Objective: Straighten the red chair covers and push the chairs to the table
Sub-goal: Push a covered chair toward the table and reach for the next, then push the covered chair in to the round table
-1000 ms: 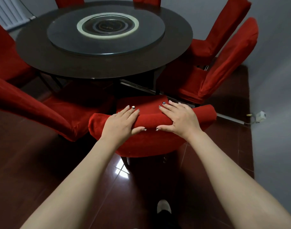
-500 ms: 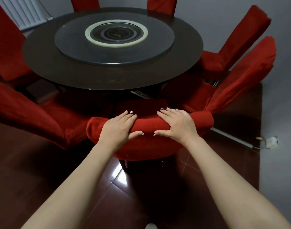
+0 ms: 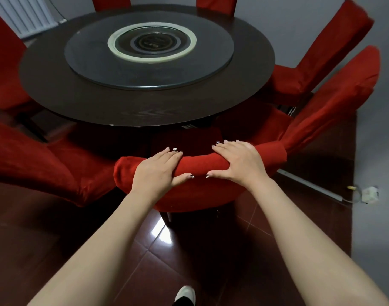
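left hand (image 3: 154, 171) and right hand (image 3: 237, 161) gripping red chair cover (image 3: 198, 164), fingers (image 3: 171, 154) curled over its top, thumbs on near side

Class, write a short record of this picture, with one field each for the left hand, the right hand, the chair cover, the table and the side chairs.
left hand: fingers over the top of the chair back, thumb on its near side
right hand: same grip, further right on it
chair cover: red, smooth between the hands
table: round, dark, turntable in the middle
side chairs: left chair and right chair, red-covered, both close
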The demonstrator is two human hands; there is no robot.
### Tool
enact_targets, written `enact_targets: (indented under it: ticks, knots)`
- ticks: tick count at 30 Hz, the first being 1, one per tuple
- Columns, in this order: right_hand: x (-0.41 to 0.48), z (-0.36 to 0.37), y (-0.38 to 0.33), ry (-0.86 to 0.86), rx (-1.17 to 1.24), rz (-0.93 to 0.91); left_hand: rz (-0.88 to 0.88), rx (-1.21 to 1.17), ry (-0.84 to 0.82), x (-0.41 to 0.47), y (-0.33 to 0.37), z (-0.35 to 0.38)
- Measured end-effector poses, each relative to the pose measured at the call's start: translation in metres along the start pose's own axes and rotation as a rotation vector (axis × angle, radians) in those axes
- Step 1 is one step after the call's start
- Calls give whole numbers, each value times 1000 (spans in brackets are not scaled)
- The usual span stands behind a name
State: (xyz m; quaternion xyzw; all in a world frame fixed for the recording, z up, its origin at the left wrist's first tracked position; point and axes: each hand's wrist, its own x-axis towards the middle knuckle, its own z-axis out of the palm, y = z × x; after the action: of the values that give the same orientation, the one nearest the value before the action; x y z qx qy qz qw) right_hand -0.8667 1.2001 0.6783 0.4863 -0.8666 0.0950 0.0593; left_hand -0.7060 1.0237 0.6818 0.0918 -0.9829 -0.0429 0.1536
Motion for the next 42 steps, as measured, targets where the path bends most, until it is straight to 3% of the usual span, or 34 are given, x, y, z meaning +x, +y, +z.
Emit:
enact_targets:
  ticks: [11,17,23,27,33,42]
  knots:
    - [11,2,4,1,-2,35,11,0,36,14,-8,8]
    - [2,-1,-2,-24,-20,90,-14,-66,-39,9,-9,7]
    - [-12,-2,-7,21,110,168,-22,-131,-92,7,-6,0]
    - [-19,-10,-11,77,281,271,-64,-344,-36,5,0,-10]
    - [-41,-23,-11,201,723,516,-220,-636,5,17,26,-20]
    - [-117,-68,13,422,1080,755,-106,-909,-152,45,118,-37]
